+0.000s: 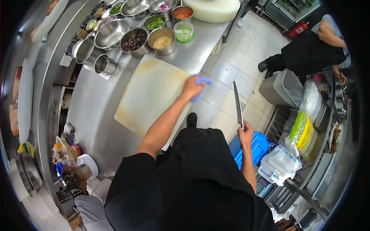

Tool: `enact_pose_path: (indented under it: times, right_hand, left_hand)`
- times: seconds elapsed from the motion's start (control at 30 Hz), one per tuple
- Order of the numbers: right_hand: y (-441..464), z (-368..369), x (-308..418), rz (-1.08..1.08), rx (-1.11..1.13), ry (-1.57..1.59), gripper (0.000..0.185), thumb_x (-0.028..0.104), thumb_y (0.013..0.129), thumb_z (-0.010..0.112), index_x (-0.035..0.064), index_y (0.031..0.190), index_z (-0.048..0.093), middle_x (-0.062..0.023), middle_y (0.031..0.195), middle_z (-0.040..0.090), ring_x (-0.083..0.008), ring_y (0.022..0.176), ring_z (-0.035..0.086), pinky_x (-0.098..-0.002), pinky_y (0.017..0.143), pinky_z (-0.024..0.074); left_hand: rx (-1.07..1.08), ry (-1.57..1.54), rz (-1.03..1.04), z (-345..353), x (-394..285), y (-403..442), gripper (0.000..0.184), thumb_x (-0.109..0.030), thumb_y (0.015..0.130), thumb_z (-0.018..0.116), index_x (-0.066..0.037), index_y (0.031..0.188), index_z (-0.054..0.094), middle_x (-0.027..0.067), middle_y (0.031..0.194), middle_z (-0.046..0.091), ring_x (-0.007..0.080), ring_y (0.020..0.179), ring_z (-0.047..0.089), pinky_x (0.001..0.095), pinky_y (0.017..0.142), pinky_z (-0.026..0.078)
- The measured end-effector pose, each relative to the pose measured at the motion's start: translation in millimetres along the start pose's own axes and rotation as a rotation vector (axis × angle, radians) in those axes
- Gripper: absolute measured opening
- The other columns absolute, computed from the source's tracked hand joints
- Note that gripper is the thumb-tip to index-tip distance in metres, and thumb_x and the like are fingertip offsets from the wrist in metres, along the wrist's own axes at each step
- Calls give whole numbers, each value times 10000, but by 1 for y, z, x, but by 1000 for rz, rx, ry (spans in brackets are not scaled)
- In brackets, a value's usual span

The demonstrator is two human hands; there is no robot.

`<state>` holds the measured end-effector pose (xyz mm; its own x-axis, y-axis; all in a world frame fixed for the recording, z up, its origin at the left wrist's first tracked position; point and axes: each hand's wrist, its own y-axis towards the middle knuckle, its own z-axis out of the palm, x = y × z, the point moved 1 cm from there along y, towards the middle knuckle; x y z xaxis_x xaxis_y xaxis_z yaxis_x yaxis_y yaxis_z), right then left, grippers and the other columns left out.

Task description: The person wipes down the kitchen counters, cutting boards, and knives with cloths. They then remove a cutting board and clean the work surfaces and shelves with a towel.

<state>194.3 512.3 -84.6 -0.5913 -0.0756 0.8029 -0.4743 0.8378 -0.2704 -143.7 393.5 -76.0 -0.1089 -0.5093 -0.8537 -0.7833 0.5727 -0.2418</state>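
My left hand [192, 87] is closed on a blue cloth [203, 81] at the right edge of a large, stained white cutting board [150, 92]. The board lies on the steel counter. Over the floor side, my right hand [245, 133] grips the handle of a long knife [237, 102], its blade pointing away from me. Beyond the board's far edge stand steel bowls, one with dark pieces [135, 41] and one with pale shreds [162, 41].
A green-based tub [184, 31] and a thick white round block [212, 8] sit at the counter's far end. Another person [316, 46] is at the upper right, near a lined bin [277, 88]. A blue crate lid [258, 148] lies beside my right forearm.
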Motion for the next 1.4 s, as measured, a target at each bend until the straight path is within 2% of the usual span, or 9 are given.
enact_pose_path:
  times: [0.13,0.23,0.33,0.47,0.83,0.93,1.0,1.23,1.4]
  right_hand:
    - [-4,-7,28,-8,-22,-28,476,81,698,540,28,1165,613,4,603,501,-77,531,438,-245,503,370]
    - [-8,-10,37,20,-28,-51,474,78,695,539,26,1160,615,0,592,493,-81,526,435,-251,501,373]
    - [-12,-8,30,21,-73,-92,467,78,695,536,22,1151,619,-10,587,504,-84,524,442,-259,504,381]
    - [-24,-5,20,39,-92,-55,464,90,697,539,24,1149,621,-24,585,528,-95,516,458,-264,510,393]
    - [-31,-14,15,50,-191,-69,444,114,698,550,8,1123,624,-52,583,550,-114,513,466,-288,500,395]
    - [-35,-18,9,64,-206,-55,438,113,702,548,3,1119,623,-62,597,563,-118,521,472,-292,502,393]
    - [-41,-19,9,113,-224,-28,434,110,705,546,3,1119,623,-67,601,567,-119,524,475,-293,506,394]
    - [-53,-32,-1,140,-343,-2,436,106,714,545,-10,1129,615,-131,788,665,-143,637,570,-279,614,461]
    - [-33,-49,-19,187,-319,44,444,99,720,541,-31,1140,600,-146,857,681,-151,707,605,-284,659,476]
  left_hand:
    - [-174,316,167,-68,-46,12,411,-259,761,686,-36,1095,601,217,1030,594,351,999,582,431,880,461]
    - [-249,716,56,-141,-28,68,289,-219,821,573,1,1006,600,218,1022,594,390,970,576,477,840,466]
    - [-332,991,133,-133,42,106,240,-181,842,509,-4,957,622,190,1010,606,384,948,569,482,802,473]
    - [-244,1182,141,-89,16,108,223,-150,795,523,-1,912,640,175,999,627,375,925,595,479,787,484]
    - [-525,746,105,53,-38,211,303,-191,751,602,-18,999,594,202,984,594,385,947,559,494,832,474]
    - [-246,658,294,90,-81,231,301,-167,753,584,-23,1016,616,228,1069,574,372,1057,527,476,857,470]
    - [61,351,115,106,-110,235,291,-167,762,579,-63,1029,631,228,1077,580,369,1056,540,484,879,462]
    - [-501,296,114,35,-140,268,440,-233,796,593,26,1142,510,311,1188,440,402,1046,523,461,900,449]
    - [-418,597,-70,73,-93,347,497,-229,740,649,26,1141,506,296,1217,425,381,1076,518,453,904,446]
